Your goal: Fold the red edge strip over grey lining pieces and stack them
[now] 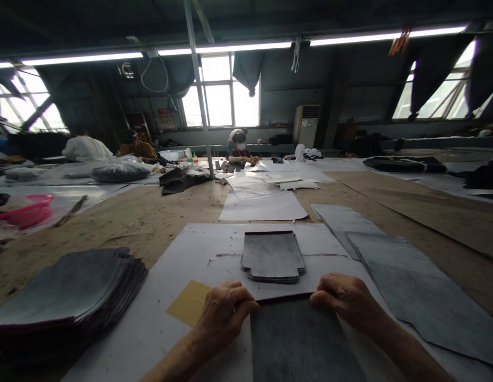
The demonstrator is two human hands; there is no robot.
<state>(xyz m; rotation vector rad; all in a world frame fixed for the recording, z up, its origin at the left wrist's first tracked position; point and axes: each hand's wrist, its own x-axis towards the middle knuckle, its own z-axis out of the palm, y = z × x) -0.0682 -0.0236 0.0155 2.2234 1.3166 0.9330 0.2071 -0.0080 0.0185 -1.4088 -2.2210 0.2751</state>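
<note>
A dark grey sheet (296,339), which looks like cut leather or fabric, lies in front of me with a dark strip along its far edge. My left hand (226,307) pinches the far left corner between thumb and curled fingers. At the far right corner, my right hand (339,297) is closed on the same edge in a similar pinch. Just beyond both hands sits a small stack of grey notched pieces (272,254). Partly behind my left hand is a tan square (188,302). White paper (143,329) lies under all of these.
A tall stack of grey pieces (59,292) stands at left. Large grey panels (421,286) lie at right. Farther off are a pink basin (25,209), a metal pole (200,90), dark scraps (182,180) and white sheets (262,204). Several people sit across the tables, one person (242,151) straight ahead.
</note>
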